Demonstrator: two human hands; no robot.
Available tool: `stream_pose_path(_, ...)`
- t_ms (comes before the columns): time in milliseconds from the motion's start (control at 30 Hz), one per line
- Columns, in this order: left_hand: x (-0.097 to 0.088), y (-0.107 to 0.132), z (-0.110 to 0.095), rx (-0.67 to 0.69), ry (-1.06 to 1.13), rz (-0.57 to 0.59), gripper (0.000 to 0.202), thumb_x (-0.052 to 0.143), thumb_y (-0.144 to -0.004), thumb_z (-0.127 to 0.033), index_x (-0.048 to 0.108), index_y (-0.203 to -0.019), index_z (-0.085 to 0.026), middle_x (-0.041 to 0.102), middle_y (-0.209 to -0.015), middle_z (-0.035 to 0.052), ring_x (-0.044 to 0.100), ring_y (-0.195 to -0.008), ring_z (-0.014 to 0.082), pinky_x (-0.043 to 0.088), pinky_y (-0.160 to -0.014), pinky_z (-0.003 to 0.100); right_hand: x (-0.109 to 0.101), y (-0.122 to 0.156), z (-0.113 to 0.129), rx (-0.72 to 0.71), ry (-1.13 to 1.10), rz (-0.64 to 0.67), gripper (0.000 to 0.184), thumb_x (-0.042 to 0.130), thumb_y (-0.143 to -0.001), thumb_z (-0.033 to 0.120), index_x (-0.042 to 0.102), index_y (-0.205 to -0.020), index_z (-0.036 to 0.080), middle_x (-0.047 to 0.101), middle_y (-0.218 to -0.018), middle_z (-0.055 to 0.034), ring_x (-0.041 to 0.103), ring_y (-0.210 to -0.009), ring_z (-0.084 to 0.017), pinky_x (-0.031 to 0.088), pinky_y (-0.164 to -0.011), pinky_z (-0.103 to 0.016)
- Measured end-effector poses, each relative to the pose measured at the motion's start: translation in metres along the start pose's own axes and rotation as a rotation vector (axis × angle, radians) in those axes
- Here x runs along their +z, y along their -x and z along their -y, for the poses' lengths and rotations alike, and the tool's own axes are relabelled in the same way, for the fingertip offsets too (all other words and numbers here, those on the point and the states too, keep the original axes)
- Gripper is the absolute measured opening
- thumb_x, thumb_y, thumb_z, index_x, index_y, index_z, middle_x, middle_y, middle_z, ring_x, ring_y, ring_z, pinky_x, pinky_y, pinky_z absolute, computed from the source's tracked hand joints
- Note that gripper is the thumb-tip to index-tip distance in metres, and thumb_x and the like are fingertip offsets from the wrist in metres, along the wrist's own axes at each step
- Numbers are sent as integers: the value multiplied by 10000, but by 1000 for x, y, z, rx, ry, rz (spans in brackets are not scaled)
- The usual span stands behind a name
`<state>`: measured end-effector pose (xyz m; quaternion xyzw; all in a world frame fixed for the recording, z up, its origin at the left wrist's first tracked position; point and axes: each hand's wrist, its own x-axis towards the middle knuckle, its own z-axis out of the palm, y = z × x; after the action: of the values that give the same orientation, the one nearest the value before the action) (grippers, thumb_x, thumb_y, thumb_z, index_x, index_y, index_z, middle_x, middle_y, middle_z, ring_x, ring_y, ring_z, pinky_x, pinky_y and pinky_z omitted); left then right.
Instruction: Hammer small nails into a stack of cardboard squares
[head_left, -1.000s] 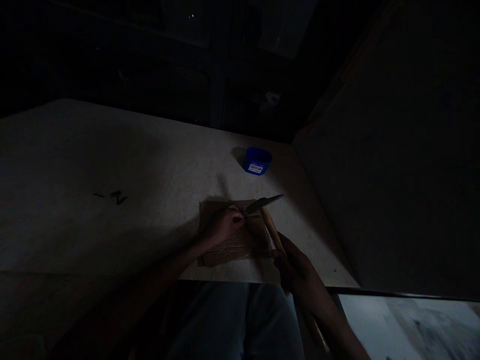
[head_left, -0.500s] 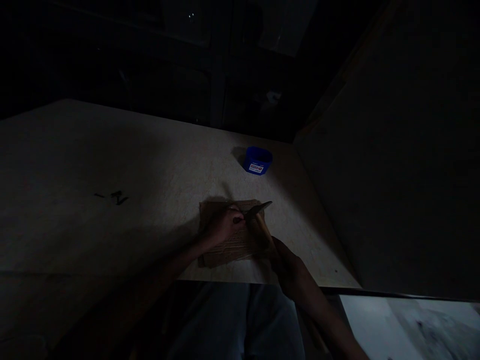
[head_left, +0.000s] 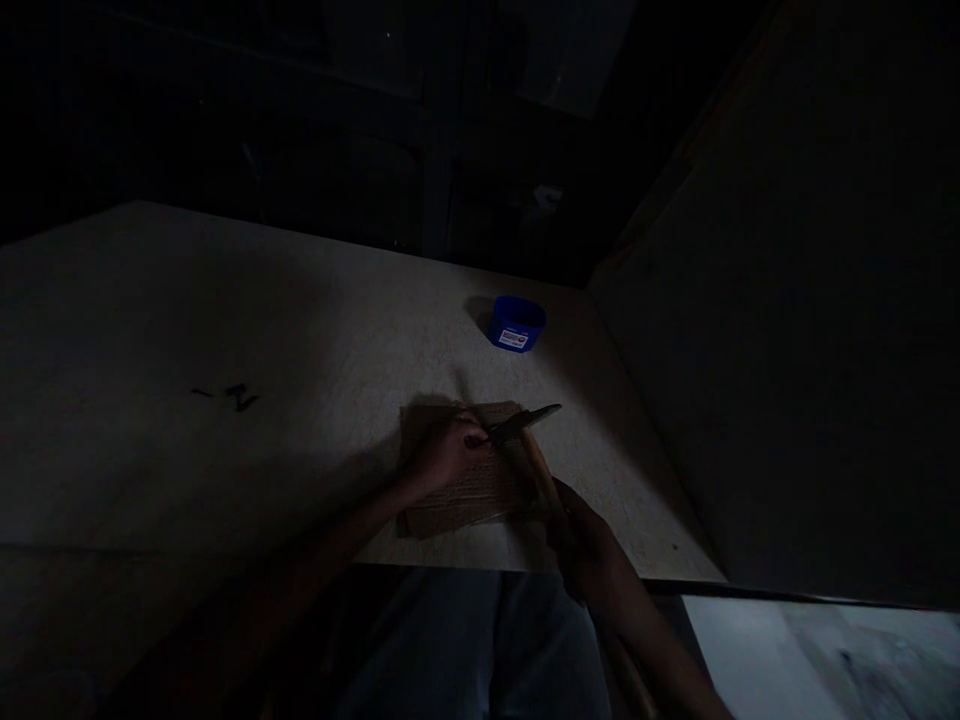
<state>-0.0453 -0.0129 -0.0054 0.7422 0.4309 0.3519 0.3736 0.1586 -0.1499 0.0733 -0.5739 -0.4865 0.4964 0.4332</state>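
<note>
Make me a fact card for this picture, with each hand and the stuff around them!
Left hand: curled over flat brown ridged cardboard; too dark to tell if it holds anything
Right hand: grips long wooden-handled tool with narrow dark metal head
Farther back: open blue plastic container with white label
Off left: a few small dark pieces
Underneath: pale flat tabletop
Light: dim
</note>
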Motion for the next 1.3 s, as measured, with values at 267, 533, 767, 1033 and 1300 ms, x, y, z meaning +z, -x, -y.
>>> stream_pose_path(267, 0, -1, -3, -3, 3, -9, 98, 693, -829, -182, 739, -744, -200, 684, -831, 23, 646, -816, 175, 481, -731, 288, -9, 6, 18, -123, 352, 4, 456, 584, -940, 431, 617, -1366, 270, 759, -979, -82, 692, -754, -232, 583, -693, -322)
stream_pose_path(533, -1, 0, -1, 7, -29, 14, 142, 660, -846, -178, 719, -717, -193, 664, -819, 18, 623, -778, 162, 451, -701, 280, -5, -1, 14, -185, 443, 93, 480, 476, -994, 386, 543, -1434, 205, 753, -1172, -135, 747, -932, -255, 591, -775, -306)
stream_pose_path(767, 0, -2, 0, 9, -50, 12, 166, 668, -835, -160, 715, -676, -175, 643, -775, 21, 611, -751, 161, 423, -667, 274, 0, -4, 9, -104, 448, 151, 460, 510, -977, 338, 559, -1427, 252, 766, -1147, -113, 752, -966, -280, 594, -799, -320)
stream_pose_path(1033, 1, 0, -2, 8, -52, 1, 133, 676, -851, -160, 755, -747, -185, 670, -805, 18, 630, -763, 151, 448, -696, 267, -2, -6, 11, -105, 527, 166, 504, 440, -985, 327, 501, -1463, 177, 751, -1174, -149, 743, -1015, -271, 594, -783, -305)
stream_pose_path(1300, 2, 0, 0, 6, -52, -6, 143, 681, -838, -128, 747, -723, -182, 677, -801, 19, 632, -778, 152, 460, -696, 263, -4, -3, 17, -142, 420, 76, 475, 524, -962, 381, 571, -1401, 205, 761, -1015, -107, 727, -831, -238, 589, -733, -311)
